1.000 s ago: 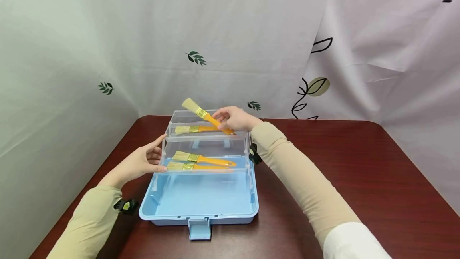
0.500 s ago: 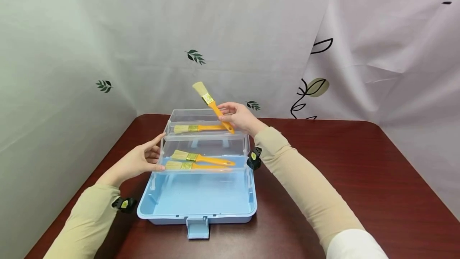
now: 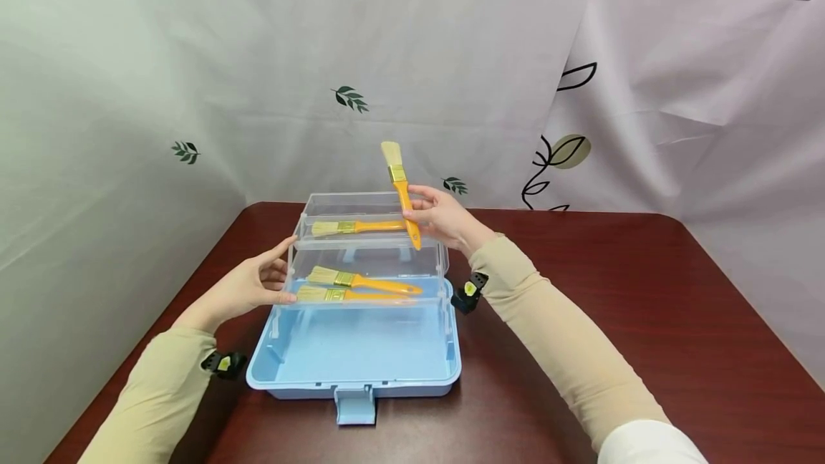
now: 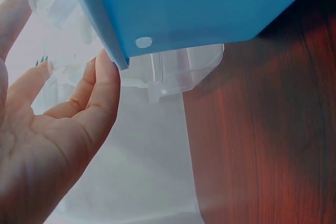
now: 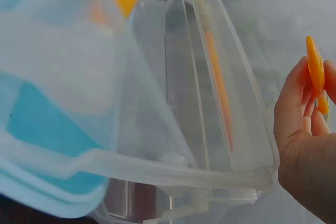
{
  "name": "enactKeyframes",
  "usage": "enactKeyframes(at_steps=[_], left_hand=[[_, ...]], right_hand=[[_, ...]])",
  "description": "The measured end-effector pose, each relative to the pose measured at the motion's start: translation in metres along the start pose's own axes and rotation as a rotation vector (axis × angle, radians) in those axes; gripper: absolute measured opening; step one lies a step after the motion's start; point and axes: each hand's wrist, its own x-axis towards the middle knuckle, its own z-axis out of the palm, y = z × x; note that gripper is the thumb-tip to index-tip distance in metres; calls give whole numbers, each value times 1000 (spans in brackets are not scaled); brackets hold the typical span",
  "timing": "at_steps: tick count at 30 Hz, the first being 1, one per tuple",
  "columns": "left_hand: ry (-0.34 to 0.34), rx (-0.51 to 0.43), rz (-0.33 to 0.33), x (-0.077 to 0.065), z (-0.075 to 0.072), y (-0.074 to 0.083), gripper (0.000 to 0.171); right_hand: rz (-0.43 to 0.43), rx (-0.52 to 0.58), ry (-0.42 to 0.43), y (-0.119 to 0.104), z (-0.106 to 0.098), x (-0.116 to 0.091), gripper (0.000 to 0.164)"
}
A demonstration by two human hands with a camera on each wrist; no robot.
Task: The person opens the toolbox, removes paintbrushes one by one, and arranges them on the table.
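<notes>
One brush (image 3: 404, 195) held above the blue case (image 3: 354, 367)

I observe the right hand (image 3: 447, 220) pinching it by the orange handle (image 3: 411, 226), bristles (image 3: 390, 152) up, toward the case's rear right. Left hand (image 3: 248, 288) spread, fingers touching the clear trays (image 3: 374, 256) along the case's left side. Another brush (image 3: 370, 226) lies in the rear tray (image 3: 361, 240); two more brushes (image 3: 374, 283) lie in the front tray (image 3: 387, 258). Case rests on the red-brown tabletop (image 3: 580, 292).

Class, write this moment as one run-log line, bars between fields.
Right hand: holds brush, bristles up | left hand: touches lower tray at left | upper tray: one brush | lower tray: two brushes
</notes>
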Motion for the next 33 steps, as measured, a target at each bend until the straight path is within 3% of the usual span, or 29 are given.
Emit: enactKeyframes(at_steps=[10, 19, 24, 33], left_hand=[[0, 4, -15, 0, 0, 3, 104], [1, 15, -23, 0, 1, 4, 104], [1, 19, -22, 0, 1, 3, 103], [3, 19, -15, 1, 1, 1, 104]], right_hand=[[-47, -10, -100, 8, -8, -32, 60], [-72, -9, -141, 22, -21, -61, 61], [-52, 12, -124, 36, -34, -72, 61], [30, 47, 20, 52, -61, -83, 60]])
